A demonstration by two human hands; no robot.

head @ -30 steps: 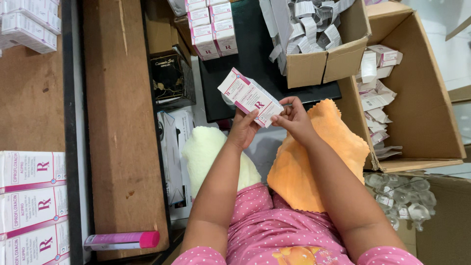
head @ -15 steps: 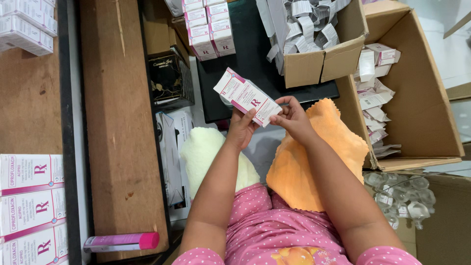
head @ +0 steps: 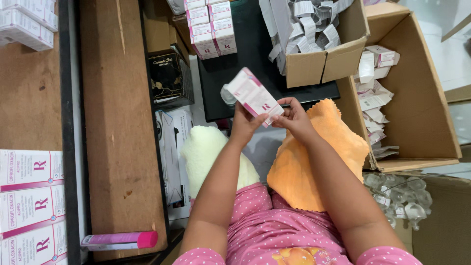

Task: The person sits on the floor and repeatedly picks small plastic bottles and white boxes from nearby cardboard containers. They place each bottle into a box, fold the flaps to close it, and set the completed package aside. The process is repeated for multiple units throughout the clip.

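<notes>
Carton (head: pixel 253 94), the small white-and-pink one, is sitting tilted in our two hands above the dark tray (head: pixel 255 54), its far end pointing up and to the left; we are gripping its near end with the left hand (head: pixel 244 123), thumb pressed on the top face and the other fingers curled underneath, while the right hand (head: pixel 294 117) is pinching the near corner with its fingertips closed on the end flap; a small clear bottle (head: pixel 227 94) is showing just behind the carton's far end, though we cannot tell whether it is inside or merely beside it; to do this well, we judge, we are keeping the left grip firm but not crushing, and letting the right fingertips work the flap squarely along its crease; the orange cloth (head: pixel 314 157) is lying under our right forearm, the open cardboard box (head: pixel 324 64) of folded leaflets just beyond the tray.
</notes>
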